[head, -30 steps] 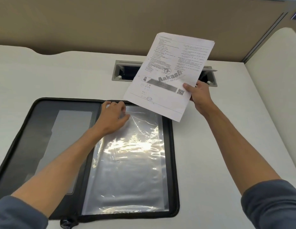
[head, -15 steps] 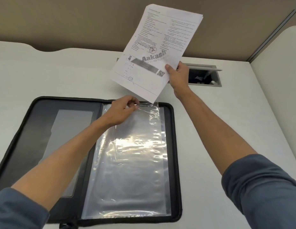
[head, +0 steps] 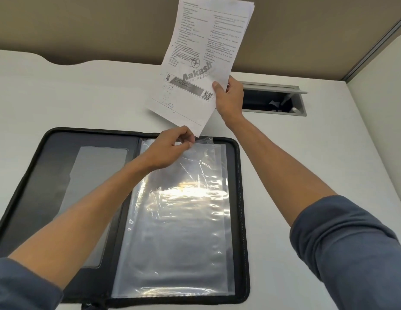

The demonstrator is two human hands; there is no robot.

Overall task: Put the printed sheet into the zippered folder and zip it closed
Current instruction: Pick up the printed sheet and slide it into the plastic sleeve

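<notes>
The black zippered folder [head: 242, 198] lies open flat on the white desk. Clear plastic sleeves [head: 181, 220] fill its right half. My left hand [head: 170, 148] pinches the top edge of the front sleeve near the folder's far rim, lifting it slightly. My right hand [head: 229, 97] holds the printed sheet [head: 201, 59] by its right edge, upright and tilted, above the folder's far edge. The sheet's lowest corner hangs just over the sleeve opening, close to my left fingers.
A grey cable hatch [head: 275, 99] stands open in the desk [head: 83, 92] behind my right hand. A tan partition [head: 105, 25] runs along the back. The folder's left half has a clear window pocket [head: 92, 198]. A zipper pull [head: 92, 306] shows at the near edge.
My right hand has raised the sheet and brought it leftward, turning it more upright over the sleeve's top. My left hand went from resting flat on the sleeve to pinching its top edge.
</notes>
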